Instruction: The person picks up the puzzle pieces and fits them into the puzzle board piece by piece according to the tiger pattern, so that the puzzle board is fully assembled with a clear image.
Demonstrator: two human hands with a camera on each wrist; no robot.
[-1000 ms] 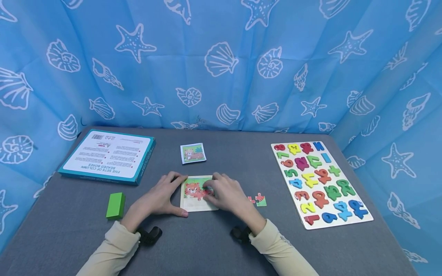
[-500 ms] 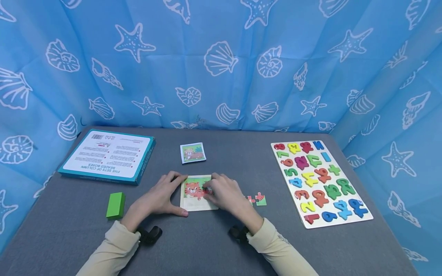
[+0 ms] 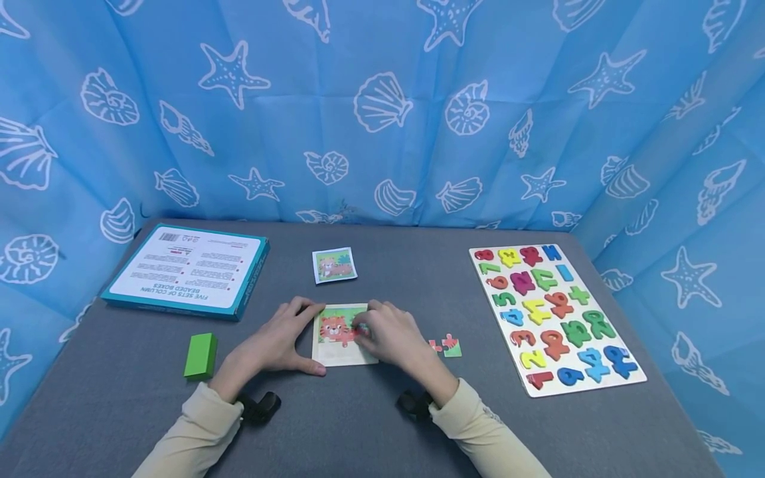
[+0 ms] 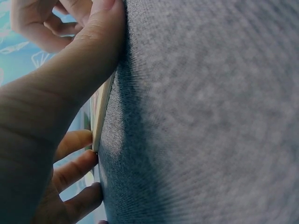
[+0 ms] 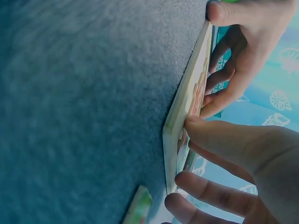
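Head view, 2 hands touching 1 puzzle

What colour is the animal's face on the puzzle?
The face is orange-red, clearest in the head view.

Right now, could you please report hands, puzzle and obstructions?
Left hand spanning left edge of board; right hand touching unfinished tiger puzzle; loose pieces to the right, nothing seen blocking.

A blue curtain patterned with white starfish and seashells backs a gray table, where a teal-edged "Five Sets of Column Beaded Boxes" carton lies near a green block, opposite a tilted white board of colorful numerals.
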